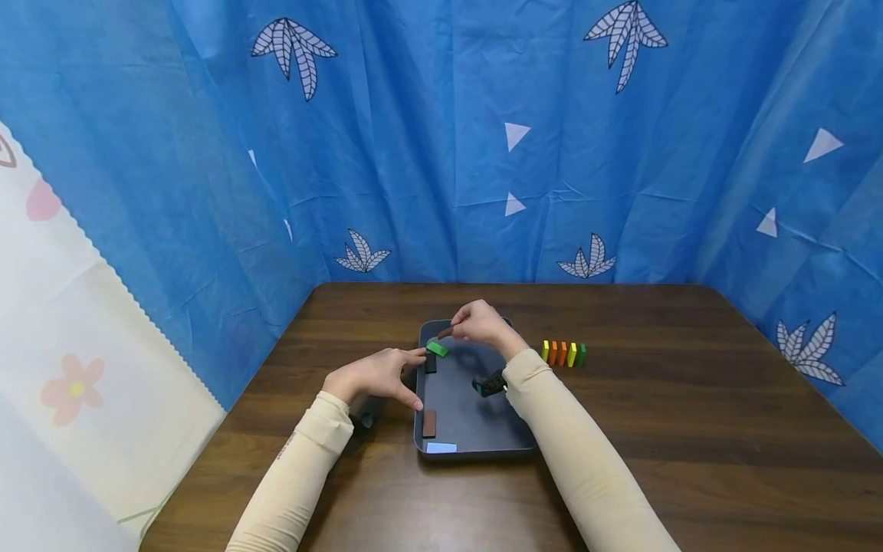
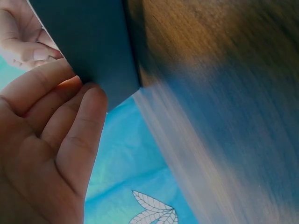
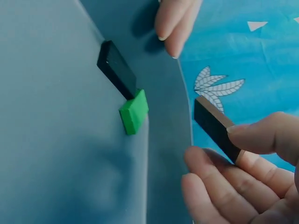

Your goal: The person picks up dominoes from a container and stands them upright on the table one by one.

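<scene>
My right hand (image 1: 480, 323) pinches a brown domino block (image 3: 216, 128) between thumb and fingers, over the far left corner of the grey tray (image 1: 476, 418). Inside that corner lie a green domino block (image 1: 437, 349) and a black one (image 1: 431, 363), end to end in the right wrist view. At the tray's left wall is my left hand (image 1: 378, 376), thumb and fingers spread apart; in the left wrist view its fingertips (image 2: 96, 95) are at the tray's outer side. Another brown block (image 1: 429, 423) and a pale blue block (image 1: 441, 448) lie in the near left corner.
Right of the tray, several yellow, orange and green blocks (image 1: 562, 353) stand in a row on the wooden table (image 1: 690, 399). A blue curtain (image 1: 448, 138) hangs behind the table. A dark wrist device (image 1: 490, 383) hangs under the right wrist, above the tray.
</scene>
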The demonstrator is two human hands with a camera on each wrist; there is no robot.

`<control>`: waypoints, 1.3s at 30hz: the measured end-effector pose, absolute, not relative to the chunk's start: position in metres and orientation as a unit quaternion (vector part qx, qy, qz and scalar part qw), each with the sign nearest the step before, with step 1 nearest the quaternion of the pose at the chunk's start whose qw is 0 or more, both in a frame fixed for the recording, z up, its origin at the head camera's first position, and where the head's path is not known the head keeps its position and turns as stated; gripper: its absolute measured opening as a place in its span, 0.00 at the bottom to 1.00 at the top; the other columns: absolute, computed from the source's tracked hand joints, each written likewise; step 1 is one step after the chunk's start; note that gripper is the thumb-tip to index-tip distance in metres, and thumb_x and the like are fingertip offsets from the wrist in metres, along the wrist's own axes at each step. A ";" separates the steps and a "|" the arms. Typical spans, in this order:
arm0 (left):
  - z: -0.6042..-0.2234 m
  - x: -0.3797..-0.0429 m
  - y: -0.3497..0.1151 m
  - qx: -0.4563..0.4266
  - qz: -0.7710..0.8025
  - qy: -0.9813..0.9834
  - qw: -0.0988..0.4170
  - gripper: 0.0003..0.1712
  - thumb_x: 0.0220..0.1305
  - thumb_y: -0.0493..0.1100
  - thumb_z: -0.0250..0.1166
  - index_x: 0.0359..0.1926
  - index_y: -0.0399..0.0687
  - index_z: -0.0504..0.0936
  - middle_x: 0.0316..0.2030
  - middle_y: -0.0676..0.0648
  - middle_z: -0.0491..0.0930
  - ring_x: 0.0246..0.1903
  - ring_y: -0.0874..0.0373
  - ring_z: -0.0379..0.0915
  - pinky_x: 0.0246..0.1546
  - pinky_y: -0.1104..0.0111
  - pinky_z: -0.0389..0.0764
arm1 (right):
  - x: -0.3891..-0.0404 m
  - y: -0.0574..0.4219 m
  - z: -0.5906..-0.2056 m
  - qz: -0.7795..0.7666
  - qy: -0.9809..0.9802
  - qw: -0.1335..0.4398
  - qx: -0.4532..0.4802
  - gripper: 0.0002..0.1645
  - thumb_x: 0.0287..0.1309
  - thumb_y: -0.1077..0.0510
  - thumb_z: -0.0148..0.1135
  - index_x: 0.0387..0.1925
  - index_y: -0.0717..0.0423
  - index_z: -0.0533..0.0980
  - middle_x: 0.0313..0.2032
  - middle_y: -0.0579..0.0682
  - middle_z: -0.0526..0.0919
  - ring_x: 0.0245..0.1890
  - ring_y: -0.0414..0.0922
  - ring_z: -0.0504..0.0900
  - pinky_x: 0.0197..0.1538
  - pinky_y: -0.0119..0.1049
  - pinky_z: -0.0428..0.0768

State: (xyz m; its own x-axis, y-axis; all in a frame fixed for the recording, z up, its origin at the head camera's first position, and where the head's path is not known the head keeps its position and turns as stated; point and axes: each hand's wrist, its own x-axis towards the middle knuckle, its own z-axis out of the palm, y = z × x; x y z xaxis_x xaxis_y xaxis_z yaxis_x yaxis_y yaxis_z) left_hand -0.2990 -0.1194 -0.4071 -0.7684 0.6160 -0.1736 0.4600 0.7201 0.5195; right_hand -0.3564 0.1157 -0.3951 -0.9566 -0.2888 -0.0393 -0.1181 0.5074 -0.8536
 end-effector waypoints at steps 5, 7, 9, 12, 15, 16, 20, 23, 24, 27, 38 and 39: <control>-0.406 -0.299 -0.119 0.292 0.236 0.910 0.174 0.55 0.50 0.56 0.79 0.73 0.38 0.65 0.77 0.44 0.57 0.72 0.45 0.61 0.69 0.52 0.68 | -0.351 0.126 -0.387 -0.499 0.852 0.079 -0.135 0.13 0.59 0.68 0.61 0.46 0.69 0.78 0.38 0.58 0.84 0.45 0.60 0.84 0.53 0.51 0.84; -0.406 -0.299 -0.118 0.293 0.235 0.910 0.174 0.55 0.50 0.56 0.79 0.73 0.38 0.65 0.77 0.44 0.57 0.72 0.45 0.62 0.69 0.52 0.69 | -0.348 0.130 -0.382 -0.505 0.848 0.076 -0.143 0.13 0.60 0.67 0.61 0.46 0.69 0.78 0.38 0.58 0.84 0.45 0.60 0.85 0.52 0.49 0.84; -0.406 -0.300 -0.118 0.293 0.236 0.910 0.175 0.54 0.51 0.56 0.79 0.73 0.38 0.65 0.77 0.43 0.57 0.71 0.45 0.63 0.69 0.52 0.69 | -0.345 0.133 -0.377 -0.508 0.845 0.074 -0.151 0.13 0.61 0.67 0.60 0.47 0.68 0.79 0.39 0.59 0.85 0.47 0.60 0.85 0.52 0.48 0.85; -0.405 -0.300 -0.118 0.291 0.239 0.910 0.176 0.54 0.51 0.56 0.79 0.73 0.37 0.65 0.77 0.43 0.58 0.72 0.45 0.63 0.69 0.51 0.69 | -0.340 0.139 -0.370 -0.521 0.836 0.076 -0.157 0.16 0.62 0.66 0.59 0.50 0.68 0.80 0.44 0.62 0.85 0.49 0.60 0.85 0.55 0.51 0.83; -0.404 -0.299 -0.119 0.287 0.240 0.910 0.176 0.54 0.51 0.56 0.79 0.73 0.37 0.65 0.77 0.44 0.57 0.72 0.45 0.63 0.69 0.51 0.69 | -0.334 0.147 -0.364 -0.534 0.827 0.070 -0.161 0.18 0.64 0.65 0.59 0.54 0.68 0.79 0.49 0.64 0.85 0.50 0.58 0.86 0.58 0.54 0.81; -0.404 -0.299 -0.119 0.286 0.241 0.911 0.175 0.54 0.51 0.56 0.79 0.73 0.38 0.65 0.77 0.44 0.57 0.72 0.46 0.63 0.69 0.51 0.69 | -0.333 0.150 -0.362 -0.539 0.824 0.067 -0.162 0.19 0.65 0.65 0.58 0.55 0.68 0.79 0.50 0.65 0.84 0.50 0.57 0.86 0.59 0.54 0.81; -0.406 -0.299 -0.119 0.282 0.242 0.912 0.174 0.54 0.50 0.56 0.79 0.73 0.38 0.65 0.77 0.45 0.57 0.71 0.45 0.64 0.68 0.51 0.70 | -0.325 0.163 -0.355 -0.560 0.811 0.052 -0.163 0.20 0.68 0.64 0.57 0.59 0.67 0.77 0.55 0.66 0.82 0.49 0.52 0.85 0.59 0.50 0.81; -0.407 -0.299 -0.120 0.281 0.244 0.912 0.175 0.54 0.50 0.56 0.79 0.73 0.38 0.66 0.77 0.46 0.57 0.72 0.45 0.63 0.69 0.50 0.69 | -0.319 0.173 -0.352 -0.571 0.804 0.037 -0.161 0.21 0.68 0.64 0.56 0.60 0.66 0.76 0.57 0.66 0.80 0.51 0.53 0.84 0.60 0.50 0.81; -0.407 -0.299 -0.120 0.280 0.244 0.912 0.176 0.54 0.50 0.56 0.79 0.73 0.38 0.66 0.77 0.46 0.57 0.72 0.46 0.62 0.69 0.51 0.69 | -0.317 0.176 -0.351 -0.572 0.804 0.032 -0.160 0.21 0.69 0.64 0.56 0.61 0.66 0.76 0.58 0.66 0.80 0.52 0.53 0.84 0.60 0.50 0.81; -0.408 -0.299 -0.119 0.279 0.241 0.913 0.176 0.54 0.50 0.56 0.79 0.73 0.38 0.66 0.77 0.46 0.57 0.73 0.46 0.62 0.69 0.50 0.69 | -0.313 0.187 -0.351 -0.575 0.804 0.012 -0.154 0.21 0.69 0.64 0.56 0.61 0.65 0.76 0.59 0.65 0.79 0.53 0.56 0.84 0.61 0.51 0.80; -0.406 -0.299 -0.119 0.285 0.236 0.911 0.178 0.54 0.51 0.56 0.78 0.73 0.38 0.64 0.78 0.45 0.56 0.73 0.47 0.61 0.69 0.52 0.69 | -0.307 0.227 -0.357 -0.612 0.768 -0.046 -0.183 0.20 0.70 0.62 0.57 0.59 0.69 0.76 0.38 0.42 0.88 0.42 0.36 0.84 0.51 0.27 0.81; -0.405 -0.299 -0.119 0.286 0.234 0.912 0.178 0.55 0.51 0.56 0.79 0.73 0.38 0.64 0.78 0.45 0.56 0.72 0.48 0.61 0.69 0.53 0.70 | -0.307 0.229 -0.356 -0.611 0.768 -0.050 -0.184 0.20 0.70 0.61 0.58 0.59 0.68 0.76 0.36 0.40 0.87 0.42 0.37 0.84 0.51 0.26 0.80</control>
